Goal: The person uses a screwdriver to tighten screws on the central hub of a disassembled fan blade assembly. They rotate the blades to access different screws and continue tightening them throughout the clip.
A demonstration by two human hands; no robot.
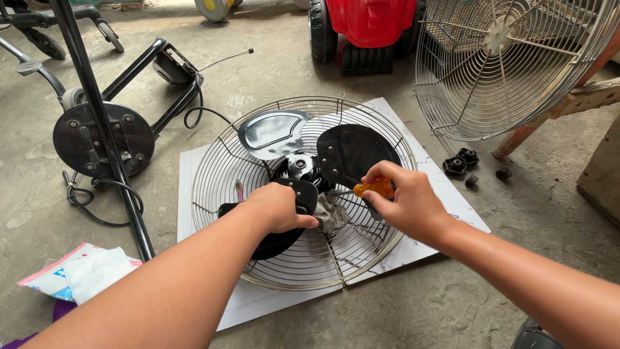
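The person's left hand [279, 207] presses down on the lower dark blade [274, 239] of a three-bladed fan rotor [303, 169], fingers curled over the blade's near edge in a closed grip on it. The right hand [405, 201] is wrapped tightly around the orange handle of a screwdriver [374, 188], whose shaft points left toward the hub; the tip is hidden behind the blades, so whether it touches a screw cannot be told. The rotor lies inside a round wire fan guard [226, 187], which rests on a white board [445, 194] laid flat on the concrete floor [258, 77]. One blade [274, 132] is shiny bare metal, and another dark blade [352, 154] sits just above the right hand. A crumpled grey rag [332, 216] lies in the guard between the two hands. To the left stands a black fan stand with a round base [103, 139] and cable. A second wire guard [510, 64] leans upright at the upper right, with small black caps [462, 161] on the floor near it, and a red toy car [371, 26] sits behind.
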